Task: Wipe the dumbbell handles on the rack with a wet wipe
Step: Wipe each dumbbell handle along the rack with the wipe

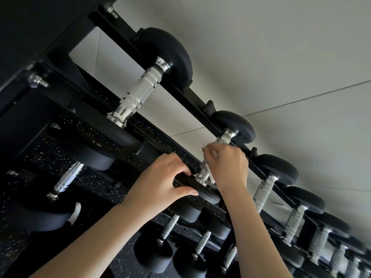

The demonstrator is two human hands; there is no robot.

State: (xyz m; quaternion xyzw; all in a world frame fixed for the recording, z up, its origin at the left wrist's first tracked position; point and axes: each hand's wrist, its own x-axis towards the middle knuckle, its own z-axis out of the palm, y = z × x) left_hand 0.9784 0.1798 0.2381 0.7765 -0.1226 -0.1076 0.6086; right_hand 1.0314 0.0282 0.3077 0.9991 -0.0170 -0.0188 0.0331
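A black dumbbell rack (pixel 180 93) runs diagonally from upper left to lower right, with several dumbbells on its top tier. My right hand (pixel 227 164) is wrapped round the knurled silver handle (pixel 223 138) of the second dumbbell, with a white wet wipe (pixel 211 178) between palm and metal; most of that handle is hidden. My left hand (pixel 160 181) grips the near black head (pixel 206 196) of the same dumbbell, thumb under its rim. The largest dumbbell's handle (pixel 136 93) lies bare to the upper left.
More dumbbells with silver handles (pixel 265 189) continue down the top tier to the right. A lower tier holds several smaller dumbbells (pixel 66 180) above a speckled black floor (pixel 50 149). A pale tiled wall (pixel 281 57) fills the upper right.
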